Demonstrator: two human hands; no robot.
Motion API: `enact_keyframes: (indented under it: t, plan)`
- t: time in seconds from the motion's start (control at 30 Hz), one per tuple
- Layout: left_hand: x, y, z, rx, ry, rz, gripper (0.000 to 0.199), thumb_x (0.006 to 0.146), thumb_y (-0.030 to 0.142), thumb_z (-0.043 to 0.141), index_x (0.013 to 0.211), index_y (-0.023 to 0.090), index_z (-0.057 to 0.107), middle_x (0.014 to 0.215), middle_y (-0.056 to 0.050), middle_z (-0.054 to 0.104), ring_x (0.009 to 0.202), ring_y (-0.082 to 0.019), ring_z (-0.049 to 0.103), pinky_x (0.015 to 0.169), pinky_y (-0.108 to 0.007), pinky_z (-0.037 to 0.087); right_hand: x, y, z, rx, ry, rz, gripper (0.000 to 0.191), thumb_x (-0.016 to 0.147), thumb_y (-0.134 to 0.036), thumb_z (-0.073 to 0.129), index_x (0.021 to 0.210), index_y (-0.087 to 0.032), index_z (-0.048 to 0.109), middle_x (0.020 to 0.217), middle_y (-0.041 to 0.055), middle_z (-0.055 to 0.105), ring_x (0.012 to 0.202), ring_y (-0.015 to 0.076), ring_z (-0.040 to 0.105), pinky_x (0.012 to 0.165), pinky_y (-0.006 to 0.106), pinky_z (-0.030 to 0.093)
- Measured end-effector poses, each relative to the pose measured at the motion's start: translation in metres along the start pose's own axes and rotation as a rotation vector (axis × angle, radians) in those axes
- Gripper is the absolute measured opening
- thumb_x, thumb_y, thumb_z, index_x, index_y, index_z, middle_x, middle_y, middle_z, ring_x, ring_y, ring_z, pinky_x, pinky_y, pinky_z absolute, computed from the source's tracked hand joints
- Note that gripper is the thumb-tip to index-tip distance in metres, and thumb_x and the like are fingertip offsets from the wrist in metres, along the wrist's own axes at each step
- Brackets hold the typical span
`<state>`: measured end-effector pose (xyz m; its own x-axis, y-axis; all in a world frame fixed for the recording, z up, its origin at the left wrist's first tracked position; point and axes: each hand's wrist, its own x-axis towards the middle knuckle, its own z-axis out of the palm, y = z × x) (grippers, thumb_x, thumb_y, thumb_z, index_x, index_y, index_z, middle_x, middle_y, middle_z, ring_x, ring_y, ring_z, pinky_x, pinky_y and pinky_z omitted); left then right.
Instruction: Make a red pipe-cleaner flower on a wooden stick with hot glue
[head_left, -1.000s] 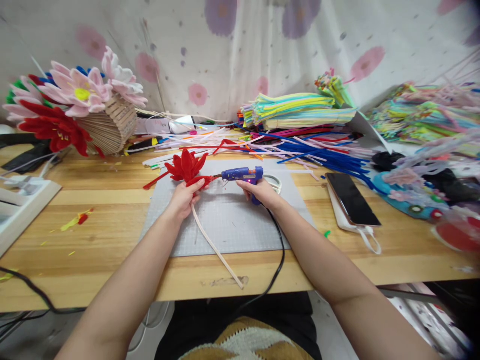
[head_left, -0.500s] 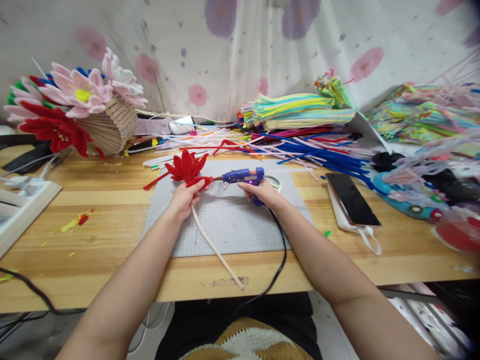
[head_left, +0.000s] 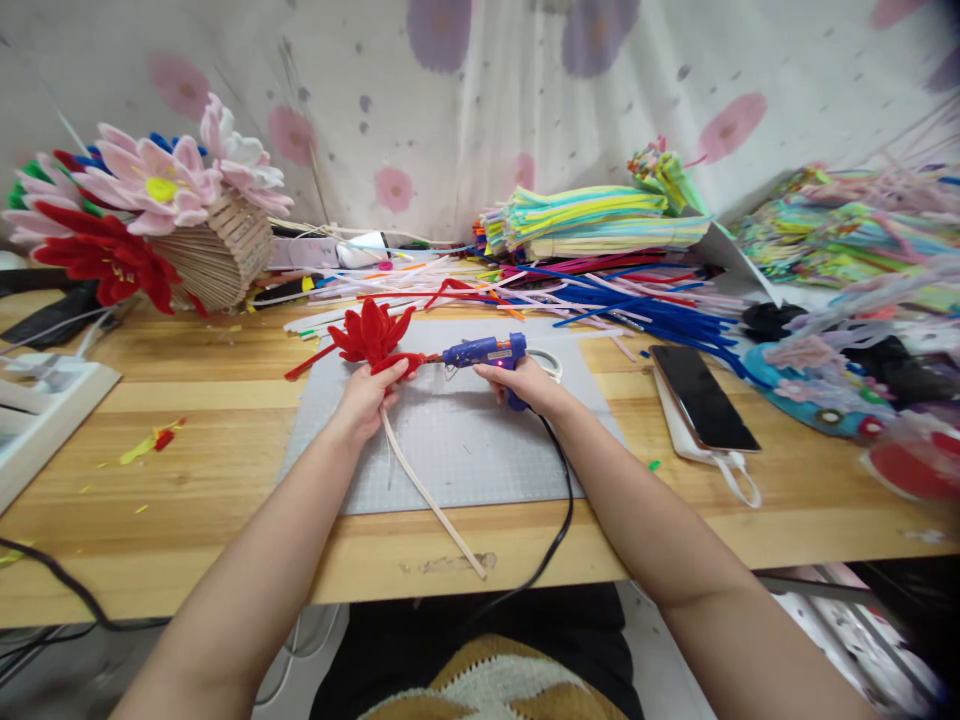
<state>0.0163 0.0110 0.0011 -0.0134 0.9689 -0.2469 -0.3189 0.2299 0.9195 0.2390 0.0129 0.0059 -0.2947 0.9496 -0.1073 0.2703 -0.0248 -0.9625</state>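
Over the grey cutting mat [head_left: 465, 450], my left hand [head_left: 365, 402] pinches the base of a red fuzzy flower [head_left: 373, 333]. One red petal points right from my fingers, and a pale stem [head_left: 431, 500] hangs from the flower toward the table's front edge. My right hand [head_left: 529, 383] is wrapped round the handle of a blue glue gun [head_left: 484, 352]. The gun's nozzle points left and is at the tip of the red petal. Its black cord runs down past the table edge.
A basket [head_left: 225, 250] of fuzzy flowers stands at the back left, above a white power strip [head_left: 52, 410]. Loose coloured stems [head_left: 645, 305] and bundles [head_left: 592, 220] lie behind the mat. A phone [head_left: 705, 400] rests on the right, beside a blue decorated item [head_left: 814, 395].
The glue gun's nozzle has shifted very slightly left at the red petal. Both hands keep nearly the same place and hold.
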Motion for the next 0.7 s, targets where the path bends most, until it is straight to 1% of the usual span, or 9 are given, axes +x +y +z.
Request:
enact_keyframes:
  t: [0.13, 0.33, 0.4, 0.53, 0.7]
  plan:
    - [-0.0002, 0.001, -0.0001, -0.021, 0.003, -0.007, 0.013, 0.064, 0.014, 0.068, 0.077, 0.01, 0.067, 0.073, -0.008, 0.067, 0.057, -0.007, 0.057, 0.03, -0.012, 0.019, 0.0004, 0.0003, 0.0027, 0.026, -0.009, -0.015, 0.042, 0.069, -0.051, 0.062, 0.05, -0.017, 0.046, 0.046, -0.0022, 0.049, 0.045, 0.0089, 0.048, 0.05, 0.024, 0.038]
    - [-0.0003, 0.0031, -0.0009, -0.069, -0.01, -0.041, 0.011, 0.066, 0.011, 0.066, 0.077, 0.009, 0.067, 0.067, -0.006, 0.065, 0.052, -0.005, 0.054, 0.029, -0.011, 0.019, 0.0017, 0.002, 0.0015, 0.019, 0.058, -0.019, 0.043, 0.069, -0.052, 0.062, 0.048, -0.017, 0.046, 0.045, -0.0023, 0.048, 0.045, 0.0089, 0.047, 0.051, 0.025, 0.038]
    - [0.0, 0.003, -0.0015, -0.084, -0.008, -0.045, 0.011, 0.067, 0.01, 0.066, 0.077, 0.008, 0.066, 0.07, -0.007, 0.066, 0.053, -0.005, 0.055, 0.029, -0.01, 0.019, 0.0014, 0.0023, 0.001, 0.034, 0.064, -0.018, 0.044, 0.068, -0.053, 0.062, 0.048, -0.018, 0.045, 0.045, -0.0026, 0.047, 0.044, 0.0089, 0.046, 0.05, 0.025, 0.038]
    - [0.0004, 0.0024, -0.0028, -0.098, -0.018, -0.04, 0.012, 0.068, 0.01, 0.065, 0.08, 0.009, 0.066, 0.084, -0.009, 0.069, 0.058, -0.006, 0.058, 0.029, -0.01, 0.02, 0.0007, 0.0002, 0.0034, 0.031, 0.057, -0.023, 0.041, 0.068, -0.053, 0.062, 0.052, -0.018, 0.048, 0.048, -0.0024, 0.05, 0.045, 0.0092, 0.048, 0.051, 0.025, 0.038]
    - [0.0009, 0.0029, -0.0036, -0.11, -0.014, -0.066, 0.01, 0.069, 0.01, 0.063, 0.079, 0.009, 0.065, 0.082, -0.009, 0.068, 0.056, -0.005, 0.057, 0.028, -0.01, 0.019, 0.0008, -0.0003, 0.0033, -0.041, 0.083, -0.016, 0.043, 0.069, -0.053, 0.06, 0.048, -0.018, 0.046, 0.045, -0.0021, 0.049, 0.045, 0.0089, 0.046, 0.052, 0.025, 0.037]
